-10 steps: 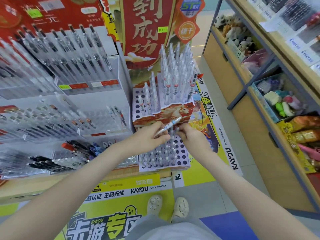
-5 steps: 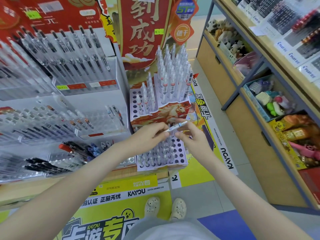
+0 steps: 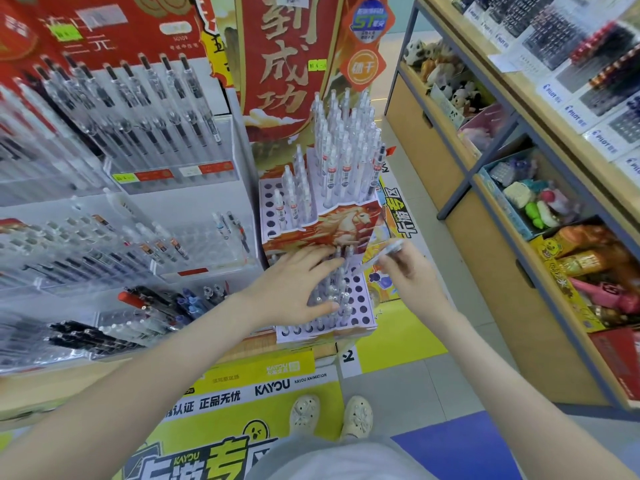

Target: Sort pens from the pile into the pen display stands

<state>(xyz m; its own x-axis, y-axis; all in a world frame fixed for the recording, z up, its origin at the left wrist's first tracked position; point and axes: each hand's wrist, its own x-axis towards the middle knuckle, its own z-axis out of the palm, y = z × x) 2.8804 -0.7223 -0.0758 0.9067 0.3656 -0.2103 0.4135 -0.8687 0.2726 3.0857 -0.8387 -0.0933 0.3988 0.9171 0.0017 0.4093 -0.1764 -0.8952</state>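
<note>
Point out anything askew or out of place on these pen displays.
Mixed red, blue and black pens lie jumbled on the lowest tier of the clear acrylic stand, not upright in holes. Above them, one white pen leans at a different angle from its neighbours. Nothing looks broken.

My left hand [image 3: 298,285] lies flat, fingers spread, on the short clear plastic pens [image 3: 341,289] standing in the lower tier of the white cardboard pen stand with purple holes [image 3: 363,308]. My right hand [image 3: 407,275] pinches a blurred clear plastic pen [image 3: 388,251], tilted, just beside the stand's red-and-gold horse picture panel [image 3: 332,226]. Tall upright clear pens [image 3: 343,147] crowd the upper tier, and transparent acrylic pen racks [image 3: 156,133] fill my left
</note>
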